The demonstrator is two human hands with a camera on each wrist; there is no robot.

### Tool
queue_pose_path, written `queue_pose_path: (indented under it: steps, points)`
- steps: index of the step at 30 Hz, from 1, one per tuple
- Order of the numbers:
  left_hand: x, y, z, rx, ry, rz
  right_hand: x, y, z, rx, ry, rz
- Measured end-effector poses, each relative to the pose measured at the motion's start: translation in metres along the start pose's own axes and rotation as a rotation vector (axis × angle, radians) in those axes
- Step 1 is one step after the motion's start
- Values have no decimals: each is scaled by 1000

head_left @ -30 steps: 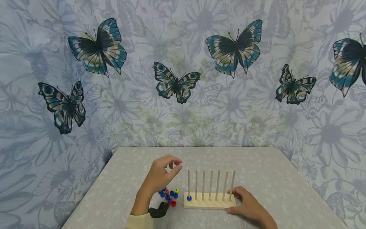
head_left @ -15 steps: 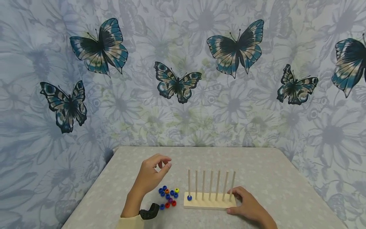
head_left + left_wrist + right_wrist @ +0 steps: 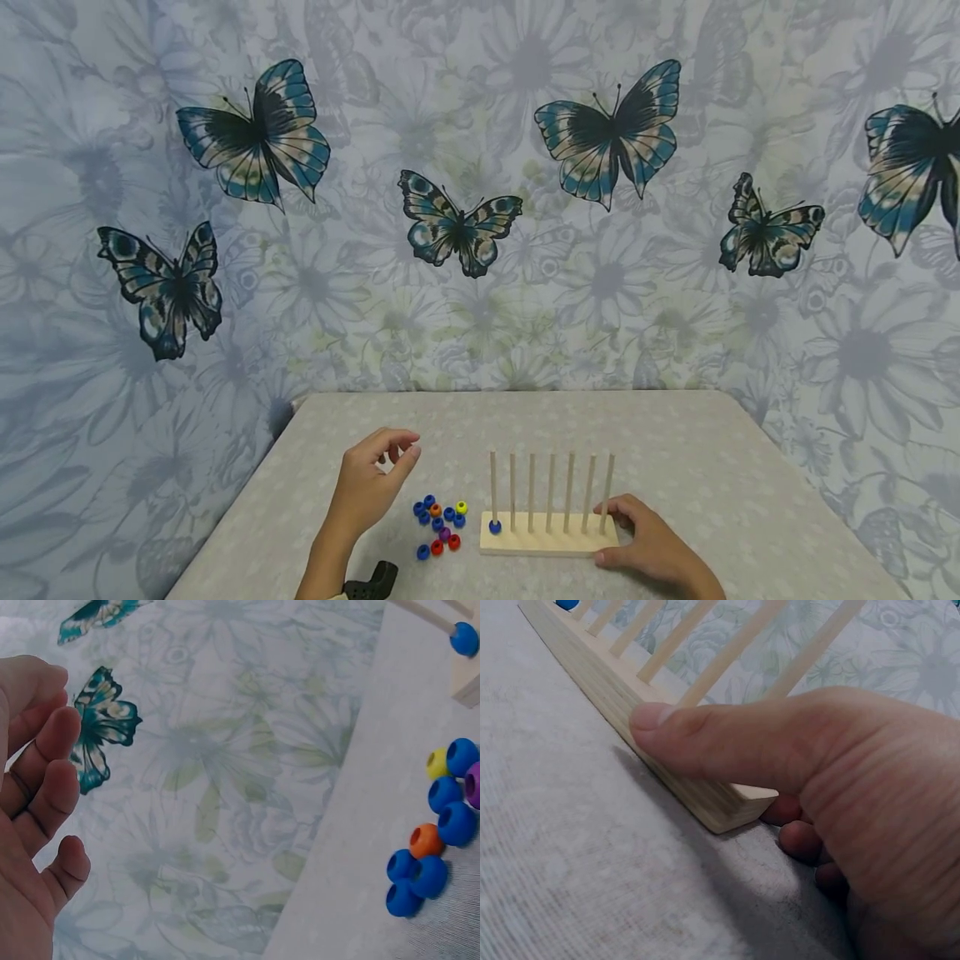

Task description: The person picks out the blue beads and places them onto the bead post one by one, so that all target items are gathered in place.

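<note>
Nearest, at the lower right of the head view, the right hand (image 3: 648,537) pinched the right end of the wooden stand (image 3: 536,544), as it had a second earlier, thumb at the front and fingers behind. A single blue bead (image 3: 495,527) sat at the foot of the leftmost peg (image 3: 493,483); the other pegs were bare. Loose beads (image 3: 438,524) lay at lower centre on the worktop (image 3: 652,437). Farther off, the left hand (image 3: 367,483) had drifted left from the pegs, uncovering beads it had partly hidden; its fingers curved loosely, nothing visible in them. This suggested a pause in handling beads, the stand staying steadied. Behind rose the butterfly-patterned wall (image 3: 315,333).
</note>
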State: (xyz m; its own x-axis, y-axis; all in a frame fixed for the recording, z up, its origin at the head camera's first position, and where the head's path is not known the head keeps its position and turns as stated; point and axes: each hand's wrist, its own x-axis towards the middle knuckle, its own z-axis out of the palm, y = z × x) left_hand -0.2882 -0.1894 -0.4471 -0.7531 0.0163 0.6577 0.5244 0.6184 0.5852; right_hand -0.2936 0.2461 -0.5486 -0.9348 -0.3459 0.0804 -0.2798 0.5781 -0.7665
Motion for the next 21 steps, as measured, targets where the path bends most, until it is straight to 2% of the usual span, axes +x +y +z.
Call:
queue_pose_path:
  steps: [6,12,21]
  points:
    - [-9,-10,0,-107,30,-119,2,1,0,1,-5,32]
    - [-18,-16,1,-124,55,-196,0,2,1,32,-33,33]
    - [-27,-27,9,-136,6,-312,-1,-2,-2,24,-27,29]
